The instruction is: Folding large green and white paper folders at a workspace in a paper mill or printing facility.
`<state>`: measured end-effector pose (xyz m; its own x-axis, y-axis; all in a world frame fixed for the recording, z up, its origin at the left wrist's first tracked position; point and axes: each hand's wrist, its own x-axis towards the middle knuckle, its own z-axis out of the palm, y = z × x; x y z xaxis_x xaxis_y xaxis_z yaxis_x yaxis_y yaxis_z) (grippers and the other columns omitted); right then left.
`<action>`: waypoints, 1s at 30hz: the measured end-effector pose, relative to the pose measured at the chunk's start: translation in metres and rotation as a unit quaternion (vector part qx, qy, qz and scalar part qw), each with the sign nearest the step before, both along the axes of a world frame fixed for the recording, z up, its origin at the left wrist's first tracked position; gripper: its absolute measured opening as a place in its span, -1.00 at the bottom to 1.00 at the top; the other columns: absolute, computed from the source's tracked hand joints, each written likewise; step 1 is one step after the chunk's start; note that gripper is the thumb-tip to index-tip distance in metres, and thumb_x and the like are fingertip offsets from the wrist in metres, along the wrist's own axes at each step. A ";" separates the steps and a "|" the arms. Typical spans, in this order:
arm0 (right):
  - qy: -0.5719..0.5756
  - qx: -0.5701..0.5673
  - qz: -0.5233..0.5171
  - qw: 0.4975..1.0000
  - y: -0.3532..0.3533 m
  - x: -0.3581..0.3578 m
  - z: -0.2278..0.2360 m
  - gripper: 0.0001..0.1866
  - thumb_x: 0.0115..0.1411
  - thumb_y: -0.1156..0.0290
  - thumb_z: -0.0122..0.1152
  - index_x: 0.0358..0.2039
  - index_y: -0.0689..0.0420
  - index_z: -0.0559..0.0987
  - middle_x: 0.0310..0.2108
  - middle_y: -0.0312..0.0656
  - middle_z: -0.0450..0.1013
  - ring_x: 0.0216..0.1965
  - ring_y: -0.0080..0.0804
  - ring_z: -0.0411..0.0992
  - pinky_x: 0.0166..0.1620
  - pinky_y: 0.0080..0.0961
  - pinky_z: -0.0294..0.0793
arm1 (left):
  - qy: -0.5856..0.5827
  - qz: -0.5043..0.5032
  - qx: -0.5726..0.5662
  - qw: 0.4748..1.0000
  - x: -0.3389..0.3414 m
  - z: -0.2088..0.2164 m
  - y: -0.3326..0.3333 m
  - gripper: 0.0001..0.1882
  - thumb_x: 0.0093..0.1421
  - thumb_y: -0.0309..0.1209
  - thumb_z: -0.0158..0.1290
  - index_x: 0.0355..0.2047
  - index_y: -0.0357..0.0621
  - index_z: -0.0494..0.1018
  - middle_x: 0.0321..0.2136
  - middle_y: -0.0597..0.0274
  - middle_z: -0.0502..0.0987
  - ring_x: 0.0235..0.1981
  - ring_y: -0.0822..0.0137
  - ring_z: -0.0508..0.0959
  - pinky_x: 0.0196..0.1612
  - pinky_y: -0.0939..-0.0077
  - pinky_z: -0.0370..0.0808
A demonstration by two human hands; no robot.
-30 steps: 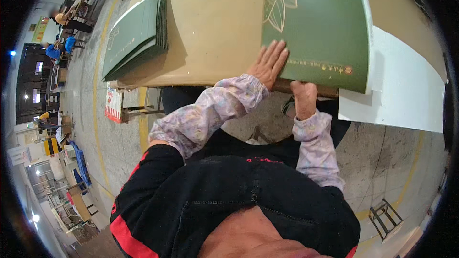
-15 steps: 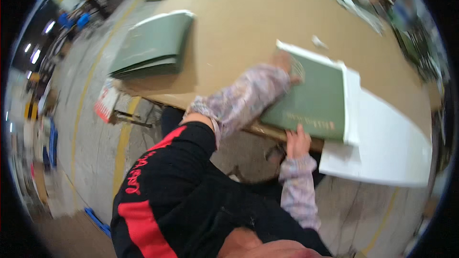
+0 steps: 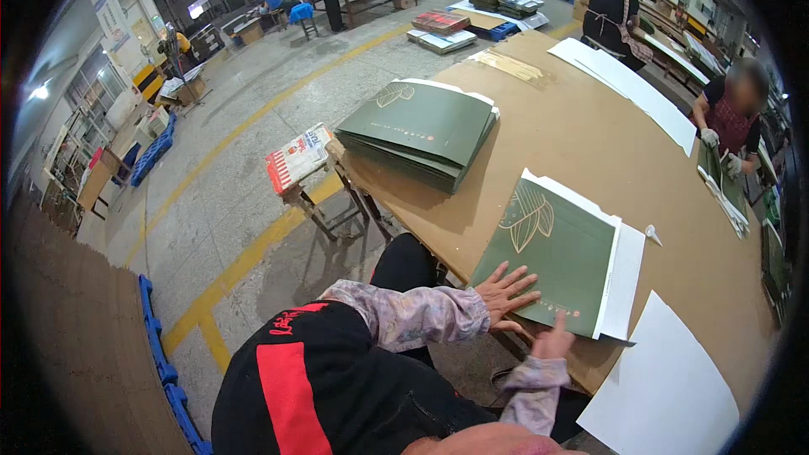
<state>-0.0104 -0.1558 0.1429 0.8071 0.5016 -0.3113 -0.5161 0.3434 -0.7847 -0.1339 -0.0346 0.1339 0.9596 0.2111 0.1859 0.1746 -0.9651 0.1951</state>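
Note:
A green printed bag (image 3: pixel 560 240), or flat folded sheet of that look, with a gold leaf drawing and white flaps along its far and right edges, lies at the table's near edge. My left hand (image 3: pixel 506 291) rests flat on its near left part, fingers spread. Close beside it, my right hand (image 3: pixel 553 342) is at the near edge of the green piece, one finger stretched onto the small print; its other fingers are blurred and partly hidden. Neither hand visibly grips anything. To the left sits a stack of similar green pieces (image 3: pixel 421 131).
A large white sheet (image 3: pixel 666 388) overhangs the brown table (image 3: pixel 581 118) at right. White sheets (image 3: pixel 624 76) lie along the far edge. A co-worker (image 3: pixel 733 118) in gloves handles green pieces at right. A stool (image 3: pixel 316 168) stands left of the table.
My left hand has moved from the green piece's far left part to its near side and lies flat. My right hand stays by the near edge. The whole view has shifted.

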 end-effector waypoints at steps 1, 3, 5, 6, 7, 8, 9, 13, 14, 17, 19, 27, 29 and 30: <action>0.007 -0.060 -0.026 0.998 -0.013 0.022 -0.001 -0.67 0.21 0.34 0.06 -0.11 0.31 0.39 -0.18 -0.07 0.41 -0.24 -0.31 0.44 -0.28 -0.36 0.51 | -0.001 -0.003 0.000 1.000 -0.001 -0.001 0.000 -0.17 0.11 0.31 -0.38 0.25 0.06 0.01 0.28 0.02 -0.13 0.30 -0.03 -0.18 0.24 -0.14 -0.32; -0.006 -0.069 -0.024 0.997 -0.037 0.056 -0.008 -0.67 0.22 0.35 0.04 -0.09 0.32 0.38 -0.18 -0.07 0.42 -0.21 -0.33 0.44 -0.23 -0.38 0.50 | -0.011 -0.018 -0.012 1.000 0.005 -0.005 -0.001 -0.19 0.09 0.28 -0.28 0.24 0.09 0.03 0.27 0.01 -0.10 0.30 -0.04 -0.16 0.23 -0.18 -0.28; -0.025 -0.023 0.011 0.999 -0.053 0.067 -0.023 -0.68 0.22 0.35 0.03 -0.10 0.31 0.41 -0.19 -0.09 0.43 -0.23 -0.36 0.44 -0.19 -0.42 0.48 | -0.023 -0.034 -0.012 0.999 0.006 -0.013 0.010 -0.19 0.08 0.26 -0.23 0.23 0.10 0.04 0.27 0.02 -0.09 0.29 -0.04 -0.14 0.22 -0.20 -0.27; -0.037 -0.053 -0.014 0.998 -0.050 0.068 -0.032 -0.71 0.22 0.38 0.01 -0.12 0.30 0.43 -0.18 -0.11 0.44 -0.23 -0.37 0.44 -0.18 -0.45 0.47 | -0.032 -0.042 -0.012 0.999 0.009 -0.016 0.009 -0.20 0.07 0.24 -0.18 0.23 0.11 0.06 0.27 0.03 -0.07 0.29 -0.05 -0.13 0.21 -0.22 -0.26; -0.017 -0.068 -0.026 0.997 -0.043 0.066 -0.038 -0.71 0.21 0.35 0.02 -0.15 0.28 0.45 -0.20 -0.14 0.45 -0.24 -0.40 0.44 -0.21 -0.47 0.47 | -0.031 -0.030 -0.005 0.999 0.008 -0.012 0.008 -0.20 0.05 0.23 -0.14 0.22 0.12 0.06 0.26 0.03 -0.06 0.29 -0.05 -0.12 0.21 -0.24 -0.26; 0.024 -0.095 0.022 0.995 -0.031 0.048 -0.020 -0.71 0.17 0.32 0.07 -0.15 0.23 0.46 -0.25 -0.13 0.46 -0.27 -0.37 0.44 -0.23 -0.40 0.46 | -0.024 -0.020 -0.003 1.000 0.005 -0.006 0.010 -0.19 0.04 0.22 -0.11 0.22 0.13 0.07 0.26 0.04 -0.05 0.29 -0.06 -0.12 0.20 -0.26 -0.26; -0.349 -0.323 0.095 0.874 -0.041 0.066 -0.095 -0.68 0.12 0.27 0.13 -0.15 0.17 0.46 -0.30 -0.09 0.46 -0.33 -0.31 0.44 -0.24 -0.31 0.45 | 0.033 -0.043 0.003 0.999 0.017 0.013 0.003 -0.18 0.04 0.24 -0.14 0.23 0.14 0.04 0.27 0.07 -0.05 0.28 -0.06 -0.10 0.18 -0.29 -0.26; -0.052 -0.097 0.027 0.993 0.005 -0.003 -0.014 -0.71 0.22 0.21 -0.01 -0.36 0.22 0.44 -0.49 -0.34 0.34 -0.50 -0.59 0.29 -0.41 -0.59 0.37 | 0.010 -0.057 0.060 0.996 0.020 0.003 -0.004 -0.11 0.01 0.37 -0.30 0.25 0.17 0.00 0.28 0.20 -0.08 0.29 0.06 -0.10 0.15 -0.37 -0.26; -0.084 -0.100 0.064 0.989 -0.013 0.010 -0.022 -0.70 0.26 0.23 -0.07 -0.27 0.22 0.46 -0.42 -0.32 0.35 -0.48 -0.63 0.24 -0.37 -0.60 0.38 | 0.023 -0.075 0.070 0.994 0.025 0.006 -0.007 -0.11 0.01 0.38 -0.29 0.25 0.18 0.01 0.29 0.22 -0.09 0.30 0.05 -0.11 0.14 -0.38 -0.26; -0.133 -0.056 -0.008 0.989 -0.059 0.015 0.009 -0.56 0.31 0.22 -0.14 0.02 0.35 0.31 -0.12 0.02 0.39 -0.13 -0.30 0.44 -0.09 -0.51 0.47 | 0.042 -0.087 0.087 0.992 0.024 0.006 -0.010 -0.10 0.00 0.38 -0.25 0.24 0.14 0.03 0.27 0.18 -0.07 0.29 0.03 -0.11 0.15 -0.36 -0.23; -0.126 -0.100 -0.043 0.986 -0.091 0.022 0.014 -0.53 0.31 0.26 -0.18 0.03 0.45 0.23 0.00 0.16 0.31 0.03 -0.15 0.35 0.03 -0.38 0.42 | 0.042 -0.078 0.088 0.992 0.026 0.011 -0.020 -0.09 -0.01 0.37 -0.21 0.23 0.10 0.05 0.25 0.13 -0.03 0.28 0.02 -0.10 0.17 -0.33 -0.21; -0.051 -0.054 -0.036 0.997 -0.110 0.047 0.001 -0.50 0.26 0.45 -0.07 0.10 0.50 0.09 0.04 0.18 0.22 0.05 -0.09 0.31 0.08 -0.33 0.38 | 0.072 -0.108 0.076 0.989 0.061 0.026 -0.062 -0.08 -0.11 0.23 0.08 0.19 0.10 0.08 -0.06 0.11 0.23 0.01 0.12 0.21 0.04 -0.09 0.16; -0.035 -0.039 -0.026 0.998 -0.109 0.052 -0.001 -0.49 0.23 0.49 -0.04 0.11 0.48 0.09 0.04 0.13 0.23 0.02 -0.15 0.32 0.07 -0.35 0.38 | 0.082 -0.097 0.101 0.987 0.064 0.026 -0.063 -0.07 -0.13 0.23 0.10 0.21 0.21 0.04 -0.05 0.11 0.21 0.01 0.12 0.19 0.02 -0.15 0.15; -0.018 -0.021 -0.020 0.999 -0.108 0.055 -0.001 -0.47 0.21 0.54 0.00 0.12 0.47 0.09 0.03 0.08 0.25 0.00 -0.21 0.34 0.06 -0.37 0.39 | 0.080 -0.091 0.097 0.988 0.065 0.026 -0.064 -0.07 -0.13 0.23 0.10 0.21 0.21 0.04 -0.05 0.11 0.21 0.01 0.12 0.19 0.02 -0.15 0.15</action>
<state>0.0450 -0.2634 0.1417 0.8371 0.4556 -0.3027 -0.4744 0.3293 -0.8164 -0.0691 -0.0984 0.1596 0.9988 0.0078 0.0486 0.0085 -0.9999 -0.0126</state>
